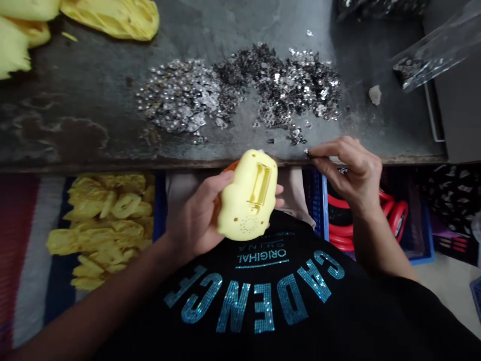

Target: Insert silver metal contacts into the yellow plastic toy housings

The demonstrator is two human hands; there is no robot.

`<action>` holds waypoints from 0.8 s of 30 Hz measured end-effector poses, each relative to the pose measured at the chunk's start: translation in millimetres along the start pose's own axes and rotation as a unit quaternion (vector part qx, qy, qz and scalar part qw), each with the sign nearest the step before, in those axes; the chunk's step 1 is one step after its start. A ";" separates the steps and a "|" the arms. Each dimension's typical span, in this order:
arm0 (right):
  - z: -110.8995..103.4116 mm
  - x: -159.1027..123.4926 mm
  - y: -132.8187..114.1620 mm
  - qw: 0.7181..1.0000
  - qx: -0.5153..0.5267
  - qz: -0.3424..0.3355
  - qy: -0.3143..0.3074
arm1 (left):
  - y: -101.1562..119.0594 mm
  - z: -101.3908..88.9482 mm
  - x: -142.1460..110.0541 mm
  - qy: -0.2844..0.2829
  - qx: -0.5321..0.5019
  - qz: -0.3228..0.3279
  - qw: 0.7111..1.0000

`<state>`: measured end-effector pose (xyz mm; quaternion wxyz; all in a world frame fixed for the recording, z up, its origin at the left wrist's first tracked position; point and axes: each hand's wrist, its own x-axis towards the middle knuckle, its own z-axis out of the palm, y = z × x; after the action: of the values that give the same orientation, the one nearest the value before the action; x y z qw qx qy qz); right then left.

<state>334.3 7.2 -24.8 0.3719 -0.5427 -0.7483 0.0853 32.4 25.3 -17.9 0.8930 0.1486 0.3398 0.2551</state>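
Both grips shut: left hand (195, 215) on slotted yellow plastic casing (248, 198), right hand (347, 173) pinching tiny speck (308, 154).

Stained dark metal bench (86, 65) — heaped small silver pieces (240, 87), yellow plastic shells (112, 17)

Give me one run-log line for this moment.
Left hand: holds yellow plastic casing | Right hand: pinches small metal piece | Bench: pile of silvery metal bits | Below: heap of yellow plastic shells

The tiny dark piece (308, 155) pinched by the right hand (349, 173) is too small to make out clearly.
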 end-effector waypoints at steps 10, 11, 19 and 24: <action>10.6 28.2 -48.1 0.979 0.100 -0.167 -0.053 | -5.7 4.8 -10.4 -0.097 -0.030 -0.010 0.995; 10.7 29.8 -49.5 0.979 0.088 -0.174 -0.057 | -6.5 6.1 -12.0 -0.088 -0.029 -0.004 0.996; 7.7 34.1 -52.6 0.971 0.031 -0.215 -0.102 | -8.8 5.8 -16.7 -0.099 -0.029 0.003 0.995; 2.9 33.8 -53.5 0.967 0.017 -0.222 -0.122 | -9.6 5.2 -15.2 -0.086 -0.035 -0.005 0.996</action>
<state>287.9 16.4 17.3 0.2967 -0.3421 -0.8881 0.0788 29.6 8.4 -10.3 0.9246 0.1371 0.2537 0.2491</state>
